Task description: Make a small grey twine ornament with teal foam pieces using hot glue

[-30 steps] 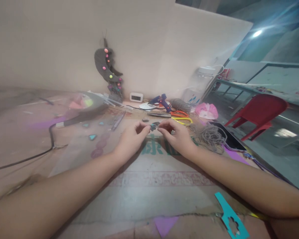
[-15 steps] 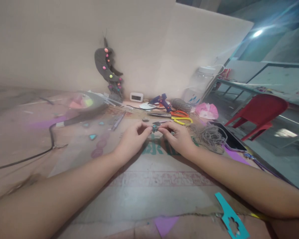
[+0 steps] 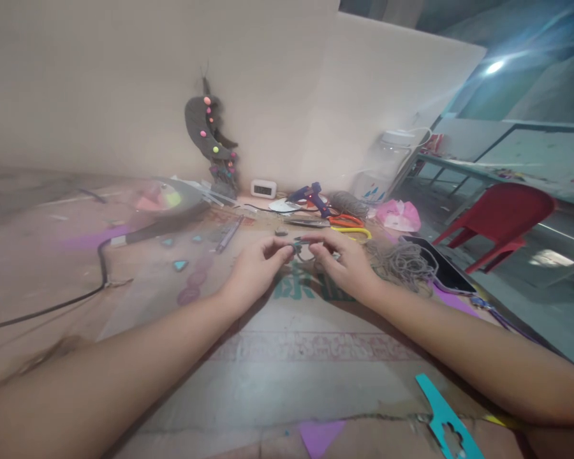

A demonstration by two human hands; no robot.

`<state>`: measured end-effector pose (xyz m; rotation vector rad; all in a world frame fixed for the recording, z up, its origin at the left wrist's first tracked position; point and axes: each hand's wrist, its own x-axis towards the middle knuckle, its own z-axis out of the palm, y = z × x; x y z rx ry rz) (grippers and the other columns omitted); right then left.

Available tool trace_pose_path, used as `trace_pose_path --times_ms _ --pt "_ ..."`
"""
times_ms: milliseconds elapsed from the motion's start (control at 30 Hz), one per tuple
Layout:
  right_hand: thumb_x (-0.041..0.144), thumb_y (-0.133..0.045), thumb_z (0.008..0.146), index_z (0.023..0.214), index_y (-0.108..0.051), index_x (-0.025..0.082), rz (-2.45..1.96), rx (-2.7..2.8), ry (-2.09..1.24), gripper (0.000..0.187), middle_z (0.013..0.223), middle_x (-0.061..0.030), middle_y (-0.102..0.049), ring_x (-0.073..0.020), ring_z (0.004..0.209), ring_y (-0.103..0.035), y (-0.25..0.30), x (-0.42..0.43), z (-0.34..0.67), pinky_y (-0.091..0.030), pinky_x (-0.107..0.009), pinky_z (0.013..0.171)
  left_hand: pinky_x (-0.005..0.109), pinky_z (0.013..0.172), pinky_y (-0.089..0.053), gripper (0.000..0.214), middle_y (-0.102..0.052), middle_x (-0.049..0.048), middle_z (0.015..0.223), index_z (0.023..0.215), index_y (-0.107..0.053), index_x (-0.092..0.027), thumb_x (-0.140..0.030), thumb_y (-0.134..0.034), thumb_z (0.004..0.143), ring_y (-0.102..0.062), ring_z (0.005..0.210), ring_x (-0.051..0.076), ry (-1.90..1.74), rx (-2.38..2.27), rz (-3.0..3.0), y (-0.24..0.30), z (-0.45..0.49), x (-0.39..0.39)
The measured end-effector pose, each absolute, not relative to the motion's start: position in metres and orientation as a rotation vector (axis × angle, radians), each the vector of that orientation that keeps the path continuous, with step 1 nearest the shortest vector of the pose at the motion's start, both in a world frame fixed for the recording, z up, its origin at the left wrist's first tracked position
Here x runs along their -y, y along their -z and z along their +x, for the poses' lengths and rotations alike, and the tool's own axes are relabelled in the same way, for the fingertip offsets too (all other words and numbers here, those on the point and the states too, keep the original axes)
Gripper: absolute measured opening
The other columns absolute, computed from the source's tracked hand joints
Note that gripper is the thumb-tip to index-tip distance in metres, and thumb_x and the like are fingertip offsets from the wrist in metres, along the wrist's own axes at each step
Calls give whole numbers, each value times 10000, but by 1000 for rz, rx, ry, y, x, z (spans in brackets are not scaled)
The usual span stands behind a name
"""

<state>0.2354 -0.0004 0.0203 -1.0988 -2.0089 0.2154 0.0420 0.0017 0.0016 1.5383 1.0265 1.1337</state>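
Over the middle of the board, my left hand [image 3: 263, 262] pinches a small teal piece [image 3: 296, 246] between thumb and forefinger. My right hand [image 3: 340, 258] faces it, its thumb and fingertips closed on a thin strand of grey yarn [image 3: 307, 259] that loops beside the piece. Fingertips hide much of both, so the piece's outline is unclear. Just beyond the hands lie scissors [image 3: 349, 233] with yellow and orange handles, and a small grey lump [image 3: 281, 233]. A tangle of grey yarn [image 3: 406, 264] rests right of my right hand.
Small teal triangles [image 3: 180, 264] and a pen [image 3: 229, 233] lie left. Behind are a glue gun [image 3: 310, 196], a clock [image 3: 263, 189], a water jug [image 3: 385, 166] and a grey crescent ornament [image 3: 203, 127]. A phone [image 3: 440, 264] sits right; a cut teal strip [image 3: 447, 417] lies in front.
The two hands stay close together over the same spot. My right fingers have shifted slightly, and a loop of grey yarn now shows between the hands. The view has tilted a little.
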Motion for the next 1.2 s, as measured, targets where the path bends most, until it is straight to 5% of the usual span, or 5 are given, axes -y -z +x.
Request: trace_pose_path --times_ms 233,500,733,967,1200 --pt "317 -599 873 1030 -669 179 -1354 1837 -264 221 988 -66 -730 -181 798 -645 -30 -42 266 -515 -322 741 308 755 -497 190 -730 35 804 813 -700 -172 -356 -656 820 -654 770 183 -1136 -1074 1512 -2 44 -1" --pt "258 -659 865 1427 -493 89 -1701 1872 -139 610 1464 -207 -532 -271 1297 -562 -38 -135 285 -422 -378 1082 294 731 -476 203 -729 32 838 844 -696 -181 -380 -661 834 -644 776 171 -1119 -1092 1529 2 44 -5" --pt "388 -750 807 1079 -713 96 -1839 1861 -256 401 1064 -161 -755 -258 983 -710 -33 -186 265 -530 -324 872 294 737 -458 228 -716 34 834 859 -681 -177 -401 -639 848 -633 787 175 -1111 -1101 1537 4 44 -7" --pt "277 -682 851 1001 -721 40 -1887 1771 -182 283 1058 -244 -741 -326 1032 -700 -33 -180 261 -526 -350 869 290 734 -454 195 -710 40 828 848 -662 -171 -363 -629 851 -635 783 176 -1127 -1092 1515 3 46 -7" --pt "349 -607 919 948 -738 117 -1764 1787 -404 269 771 -116 -775 -209 719 -736 -66 -108 262 -556 -253 664 296 760 -449 198 -713 45 848 844 -652 -179 -375 -624 849 -638 810 182 -1166 -1082 1514 8 46 -9"
